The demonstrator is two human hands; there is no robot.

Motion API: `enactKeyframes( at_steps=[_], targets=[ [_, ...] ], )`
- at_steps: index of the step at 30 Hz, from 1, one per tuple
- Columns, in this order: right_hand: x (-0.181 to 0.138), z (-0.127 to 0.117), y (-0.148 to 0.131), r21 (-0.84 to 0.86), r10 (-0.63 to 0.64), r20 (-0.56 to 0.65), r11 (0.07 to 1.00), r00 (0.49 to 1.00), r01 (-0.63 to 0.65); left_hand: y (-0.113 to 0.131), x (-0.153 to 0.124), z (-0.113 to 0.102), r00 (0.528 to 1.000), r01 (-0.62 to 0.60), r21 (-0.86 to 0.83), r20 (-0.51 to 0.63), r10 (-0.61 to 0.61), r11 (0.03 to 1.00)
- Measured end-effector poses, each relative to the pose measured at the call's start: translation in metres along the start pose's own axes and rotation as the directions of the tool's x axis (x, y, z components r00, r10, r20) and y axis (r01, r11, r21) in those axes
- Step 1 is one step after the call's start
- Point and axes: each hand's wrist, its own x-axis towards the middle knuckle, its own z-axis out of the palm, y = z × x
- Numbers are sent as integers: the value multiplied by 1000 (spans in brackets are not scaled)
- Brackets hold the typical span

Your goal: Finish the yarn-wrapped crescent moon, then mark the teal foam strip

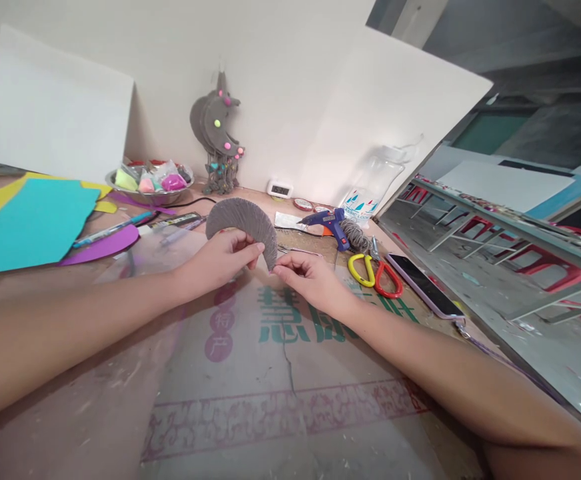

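A grey crescent [244, 221] wound in yarn is held up over the table in my left hand [228, 257], thumb on its near face. My right hand [310, 275] is closed in a pinch at the crescent's lower right tip, fingertips touching it. Below the hands, a thin grey strand of yarn [288, 367] trails over the printed plastic sheet [250, 373]. Whether that strand runs up into my right fingers is hidden. A ball of grey yarn [354, 236] lies beyond my right hand, beside a blue glue gun [334, 225].
Scissors [374, 275] with yellow and red handles and a phone [424, 285] lie at right. Behind stand a clear jug [373, 183], a small clock [279, 189] and a decorated grey moon [218, 130]. At left are a metal bowl [158, 197] and coloured sheets [30, 223].
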Motion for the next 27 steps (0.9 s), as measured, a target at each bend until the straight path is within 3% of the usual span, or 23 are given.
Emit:
enactKeyframes(
  at_steps=[11, 21, 27],
  targets=[
    [0, 0, 0, -15, 1, -13, 1000, 1000, -2, 3, 0, -2, 999, 43, -16, 31, -43, 999],
    [-1, -1, 3, 32, 1, 2, 999, 1000, -1, -2, 1, 0, 1000, -10, 4, -26, 11, 1000],
    [0, -1, 9, 115, 32, -102, 993, 994, -20, 0, 1, 0, 999, 6, -17, -44, -7, 1000]
  ],
)
